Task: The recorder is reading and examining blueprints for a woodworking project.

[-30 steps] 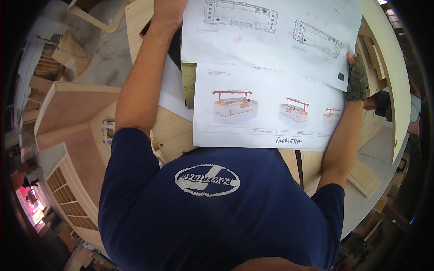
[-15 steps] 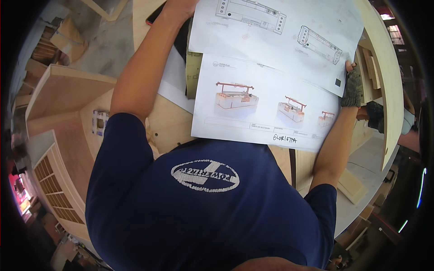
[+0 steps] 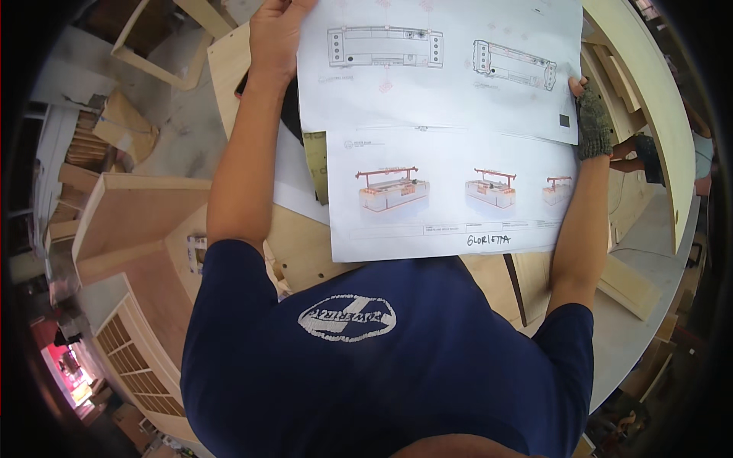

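Head view showed an upper sheet [image 3: 450,99] of line drawings overlapping a lower sheet [image 3: 450,195] of coloured renderings, both between the person's two hands. Their visible long axis ran left to right. The left hand [image 3: 276,37] pinched the upper sheet near its upper left, fingertips partly out of sight; the paper lay to its right. The right hand [image 3: 593,122], gloved with a bare thumb, pinched that sheet's right edge, its other fingers mostly hidden, and was nearer the lower sheet. A yellow-green piece [image 3: 316,172] showed behind the papers' left side. Beyond stood a wooden box [image 3: 141,221] to the left and a grey surface [image 3: 649,256] to the right.
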`<state>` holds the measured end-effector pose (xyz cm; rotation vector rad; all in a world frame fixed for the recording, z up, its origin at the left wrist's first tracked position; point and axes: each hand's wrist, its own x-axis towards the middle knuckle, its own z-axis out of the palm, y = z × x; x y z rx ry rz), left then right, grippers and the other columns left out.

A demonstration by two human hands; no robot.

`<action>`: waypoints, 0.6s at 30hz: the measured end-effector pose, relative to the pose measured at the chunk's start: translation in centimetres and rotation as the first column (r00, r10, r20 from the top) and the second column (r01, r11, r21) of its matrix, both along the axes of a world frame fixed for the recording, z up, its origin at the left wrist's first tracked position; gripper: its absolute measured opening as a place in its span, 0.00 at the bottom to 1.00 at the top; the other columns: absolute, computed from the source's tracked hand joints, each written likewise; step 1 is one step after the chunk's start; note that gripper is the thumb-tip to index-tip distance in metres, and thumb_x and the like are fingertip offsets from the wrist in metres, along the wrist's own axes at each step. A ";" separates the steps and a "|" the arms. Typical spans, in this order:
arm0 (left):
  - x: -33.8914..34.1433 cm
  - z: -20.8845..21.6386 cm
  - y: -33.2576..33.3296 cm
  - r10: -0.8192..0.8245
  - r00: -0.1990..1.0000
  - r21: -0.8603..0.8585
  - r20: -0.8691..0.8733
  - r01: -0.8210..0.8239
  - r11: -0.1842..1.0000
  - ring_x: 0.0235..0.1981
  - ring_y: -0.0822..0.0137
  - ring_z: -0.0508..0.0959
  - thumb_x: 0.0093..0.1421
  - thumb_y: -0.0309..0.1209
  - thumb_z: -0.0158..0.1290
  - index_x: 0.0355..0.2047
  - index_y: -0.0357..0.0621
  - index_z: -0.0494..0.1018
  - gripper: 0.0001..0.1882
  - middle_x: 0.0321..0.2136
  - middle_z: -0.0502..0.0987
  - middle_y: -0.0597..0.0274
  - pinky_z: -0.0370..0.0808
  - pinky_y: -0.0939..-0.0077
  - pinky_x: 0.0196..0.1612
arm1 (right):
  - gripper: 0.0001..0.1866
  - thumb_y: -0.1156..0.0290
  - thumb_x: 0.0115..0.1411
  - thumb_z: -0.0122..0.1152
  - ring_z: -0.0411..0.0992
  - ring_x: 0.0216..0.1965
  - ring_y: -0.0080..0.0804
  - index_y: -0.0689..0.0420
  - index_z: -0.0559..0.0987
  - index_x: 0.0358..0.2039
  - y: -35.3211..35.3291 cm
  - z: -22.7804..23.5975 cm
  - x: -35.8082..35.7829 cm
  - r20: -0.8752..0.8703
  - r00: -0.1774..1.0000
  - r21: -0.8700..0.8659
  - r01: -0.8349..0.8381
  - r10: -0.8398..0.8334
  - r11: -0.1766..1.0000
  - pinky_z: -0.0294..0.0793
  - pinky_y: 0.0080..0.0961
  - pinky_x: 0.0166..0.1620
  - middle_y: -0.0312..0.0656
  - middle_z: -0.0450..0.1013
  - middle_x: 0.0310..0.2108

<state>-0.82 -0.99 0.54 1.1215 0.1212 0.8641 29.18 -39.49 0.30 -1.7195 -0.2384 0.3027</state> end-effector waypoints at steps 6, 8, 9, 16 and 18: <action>0.7 -0.6 0.8 0.141 0.987 0.055 -0.079 -0.137 0.989 0.32 0.71 0.80 0.60 0.28 0.59 0.40 0.36 0.74 0.10 0.35 0.80 0.58 0.79 0.78 0.39 | 0.23 0.61 0.57 0.64 0.72 0.36 0.19 0.58 0.75 0.51 0.2 1.7 -2.4 0.026 0.997 -0.028 -0.065 0.066 0.997 0.75 0.20 0.38 0.35 0.74 0.38; 1.1 -0.4 0.8 0.135 0.988 0.052 -0.079 -0.131 0.990 0.32 0.71 0.80 0.60 0.28 0.59 0.40 0.36 0.74 0.10 0.35 0.80 0.58 0.79 0.78 0.38 | 0.23 0.61 0.58 0.63 0.73 0.34 0.18 0.58 0.75 0.51 0.1 1.8 -2.3 0.028 0.998 -0.030 -0.052 0.053 0.998 0.75 0.19 0.37 0.34 0.75 0.37; 1.3 -0.5 0.8 0.137 0.987 0.056 -0.083 -0.133 0.990 0.33 0.71 0.80 0.60 0.27 0.59 0.40 0.36 0.74 0.10 0.35 0.80 0.58 0.79 0.78 0.38 | 0.23 0.61 0.57 0.63 0.73 0.34 0.18 0.58 0.75 0.51 -0.1 1.8 -2.0 0.038 0.996 -0.063 -0.078 0.080 0.995 0.75 0.19 0.36 0.34 0.75 0.37; 1.0 -0.6 1.3 0.115 0.992 0.039 -0.044 -0.113 0.993 0.33 0.71 0.80 0.61 0.26 0.58 0.40 0.35 0.74 0.10 0.34 0.80 0.58 0.79 0.78 0.38 | 0.21 0.62 0.57 0.63 0.73 0.32 0.18 0.58 0.76 0.49 0.7 2.4 -2.8 0.049 0.996 -0.082 -0.073 0.077 0.994 0.76 0.17 0.33 0.34 0.75 0.35; 1.0 -0.7 1.5 0.105 0.994 0.035 -0.030 -0.104 0.994 0.33 0.71 0.80 0.61 0.26 0.58 0.40 0.35 0.75 0.09 0.34 0.80 0.59 0.79 0.78 0.38 | 0.21 0.61 0.57 0.64 0.72 0.32 0.18 0.58 0.76 0.48 0.7 2.3 -2.3 0.055 0.995 -0.100 -0.075 0.081 0.992 0.76 0.17 0.33 0.34 0.75 0.35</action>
